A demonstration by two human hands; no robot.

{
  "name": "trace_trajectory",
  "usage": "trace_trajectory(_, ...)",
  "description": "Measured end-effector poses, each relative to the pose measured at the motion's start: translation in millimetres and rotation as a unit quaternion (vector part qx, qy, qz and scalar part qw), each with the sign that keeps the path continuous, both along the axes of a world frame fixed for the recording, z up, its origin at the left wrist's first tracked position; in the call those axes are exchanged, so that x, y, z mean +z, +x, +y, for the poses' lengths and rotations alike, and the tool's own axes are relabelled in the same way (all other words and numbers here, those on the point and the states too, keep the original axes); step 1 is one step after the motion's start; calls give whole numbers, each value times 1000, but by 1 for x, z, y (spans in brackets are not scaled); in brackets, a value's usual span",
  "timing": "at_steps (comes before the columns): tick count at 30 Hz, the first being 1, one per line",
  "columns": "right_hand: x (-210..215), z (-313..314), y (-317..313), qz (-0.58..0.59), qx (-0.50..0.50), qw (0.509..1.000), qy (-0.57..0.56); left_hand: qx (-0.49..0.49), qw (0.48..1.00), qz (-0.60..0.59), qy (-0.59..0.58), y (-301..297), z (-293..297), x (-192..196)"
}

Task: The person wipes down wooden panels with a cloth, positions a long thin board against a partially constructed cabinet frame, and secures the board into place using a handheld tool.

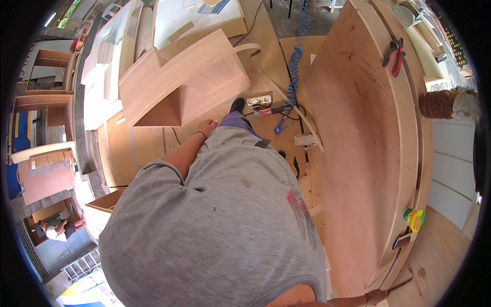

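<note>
"Two bare hands, found where?"

"Nearest, past the grey shirt (pixel 215 215), saw the right hand (pixel 377 297) dim at the lower edge, beside the near end of the large wooden panel (pixel 353 153); could not tell whether gripping or loose."

"And the left hand (pixel 206 126)?"

"Found at the purple cloth (pixel 238 122) on the leg (wore a dark wristband (pixel 200 134)); could not tell whether spread or curled."

"Noticed anything along the panel's edge?"

"Spotted a round yellow-green tin (pixel 415 220), then, farther along, red-handled pliers (pixel 395 59)."

"Around the dark shoe (pixel 238 105)?"

"Saw a white power strip (pixel 259 100) just beside, a blue coiled hose (pixel 292 77) near, and an open wooden box (pixel 189 77) leftward."

"Farthest off?"

"Made out a person (pixel 57 231) near a ladder (pixel 81 265)."
</note>
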State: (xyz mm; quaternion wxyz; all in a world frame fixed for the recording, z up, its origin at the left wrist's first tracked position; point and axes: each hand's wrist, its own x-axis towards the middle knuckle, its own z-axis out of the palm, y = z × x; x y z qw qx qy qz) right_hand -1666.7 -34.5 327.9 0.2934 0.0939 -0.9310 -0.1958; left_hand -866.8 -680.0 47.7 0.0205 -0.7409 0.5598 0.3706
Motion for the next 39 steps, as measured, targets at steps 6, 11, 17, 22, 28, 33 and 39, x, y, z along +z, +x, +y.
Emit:
trace_trajectory(6,51,-88,172,37,124,838,-530,-46,987,14,-155,-14,-98,25)
trace_trajectory(11,0,-296,322,-7,139,839,-526,-94,947,109,-288,-23,-235,27)
trace_trajectory(17,-123,-587,512,-608,-34,605,-513,-290,897,138,-304,-56,-399,11)
trace_trajectory(22,-158,-720,569,-815,24,454,-359,-435,891,133,-2,-82,-437,-9)
trace_trajectory(28,-190,-800,578,-804,236,499,-219,-465,849,199,151,-90,-421,-54)
trace_trajectory(33,-200,-853,592,-820,217,505,-158,-458,842,176,225,-97,-426,-42)
trace_trajectory(39,-230,-877,600,-815,231,520,-108,-493,851,172,59,-98,-406,-56)
